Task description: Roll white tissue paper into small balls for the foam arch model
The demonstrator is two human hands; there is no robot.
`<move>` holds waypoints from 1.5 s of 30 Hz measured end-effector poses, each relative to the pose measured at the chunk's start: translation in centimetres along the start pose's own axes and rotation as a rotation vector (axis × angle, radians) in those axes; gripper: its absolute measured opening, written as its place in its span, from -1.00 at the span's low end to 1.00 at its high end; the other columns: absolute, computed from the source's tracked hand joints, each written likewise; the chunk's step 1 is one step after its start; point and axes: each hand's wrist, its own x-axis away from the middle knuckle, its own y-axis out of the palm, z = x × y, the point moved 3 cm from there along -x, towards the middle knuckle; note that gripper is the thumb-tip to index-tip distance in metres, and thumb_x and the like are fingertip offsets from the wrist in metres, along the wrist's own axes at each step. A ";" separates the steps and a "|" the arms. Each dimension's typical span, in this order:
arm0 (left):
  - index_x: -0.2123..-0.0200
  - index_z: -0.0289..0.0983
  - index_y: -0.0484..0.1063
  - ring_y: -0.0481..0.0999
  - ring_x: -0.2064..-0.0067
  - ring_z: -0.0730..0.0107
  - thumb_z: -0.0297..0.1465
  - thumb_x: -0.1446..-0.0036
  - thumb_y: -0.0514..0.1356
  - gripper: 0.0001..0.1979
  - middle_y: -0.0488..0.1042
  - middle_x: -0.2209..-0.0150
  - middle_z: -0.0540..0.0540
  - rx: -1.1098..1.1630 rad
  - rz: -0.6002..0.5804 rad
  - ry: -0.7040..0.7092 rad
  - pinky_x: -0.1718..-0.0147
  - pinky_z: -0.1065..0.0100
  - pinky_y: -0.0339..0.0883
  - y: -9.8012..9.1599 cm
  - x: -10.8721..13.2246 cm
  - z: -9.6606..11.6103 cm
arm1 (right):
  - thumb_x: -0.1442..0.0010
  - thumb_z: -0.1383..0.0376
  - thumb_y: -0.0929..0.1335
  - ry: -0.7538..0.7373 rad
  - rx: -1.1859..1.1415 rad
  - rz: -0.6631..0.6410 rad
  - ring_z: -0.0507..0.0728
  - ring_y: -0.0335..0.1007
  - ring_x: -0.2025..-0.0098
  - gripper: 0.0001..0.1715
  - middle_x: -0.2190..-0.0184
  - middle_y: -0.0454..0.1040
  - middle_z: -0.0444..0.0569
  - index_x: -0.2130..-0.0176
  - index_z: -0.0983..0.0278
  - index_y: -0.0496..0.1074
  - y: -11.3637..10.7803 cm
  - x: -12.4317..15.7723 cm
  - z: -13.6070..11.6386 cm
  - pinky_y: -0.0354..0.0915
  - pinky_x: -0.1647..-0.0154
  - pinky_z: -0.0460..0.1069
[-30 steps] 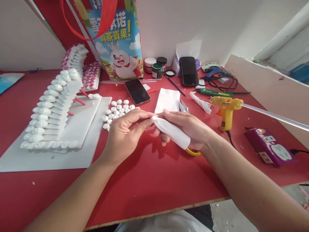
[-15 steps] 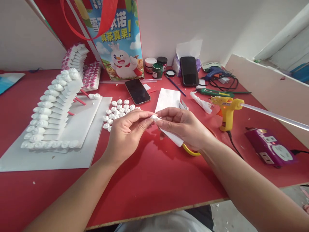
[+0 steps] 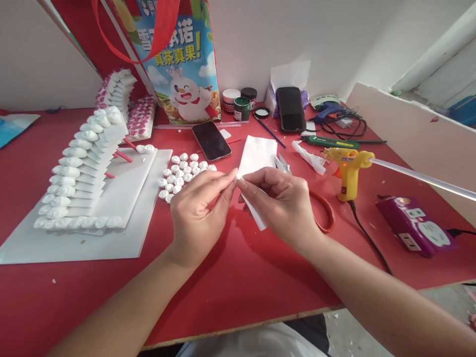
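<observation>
One white strip (image 3: 257, 214) in near-closed fingertip pinches of left hand (image 3: 199, 210) and right hand (image 3: 285, 206), behind front edge of worktop (image 3: 211, 292); risk of unrolling from slack grip.

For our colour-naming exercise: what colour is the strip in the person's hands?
The strip is white, seen best in the head view.

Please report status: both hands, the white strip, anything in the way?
Left hand, right hand: both pinching one end of white strip. Other end loose. Scissors partly hidden behind right hand.
</observation>
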 end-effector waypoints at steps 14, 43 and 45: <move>0.20 -0.17 0.71 0.66 0.26 0.32 -0.37 -0.24 0.36 -0.90 0.69 0.31 -0.02 0.457 -0.292 -0.407 0.21 0.32 0.58 0.3 -0.7 -2.3 | -0.23 0.14 0.50 -0.003 0.111 -0.160 0.06 0.45 0.41 -0.73 0.40 0.62 -0.02 0.32 0.32 0.57 -1.0 -0.9 -0.3 0.32 0.42 -0.06; -0.06 -0.23 0.62 0.62 0.24 0.46 -0.61 -0.29 0.24 -0.66 0.65 0.19 -0.09 0.010 0.001 0.180 0.20 0.44 0.47 0.4 0.2 0.5 | -0.22 0.26 0.48 -0.082 0.043 0.022 0.01 0.38 0.47 -0.83 0.47 0.54 -0.10 0.35 0.33 0.54 -0.6 -0.2 -0.6 0.26 0.50 -0.08; -0.01 -0.23 0.65 0.64 0.21 0.45 -0.57 -0.29 0.27 -0.71 0.67 0.19 -0.08 0.120 -0.049 0.062 0.17 0.46 0.49 0.3 0.0 0.1 | -0.23 0.29 0.47 -0.106 0.068 -0.007 0.00 0.37 0.47 -0.85 0.48 0.53 -0.11 0.36 0.33 0.53 -0.9 -0.4 -0.8 0.25 0.51 -0.09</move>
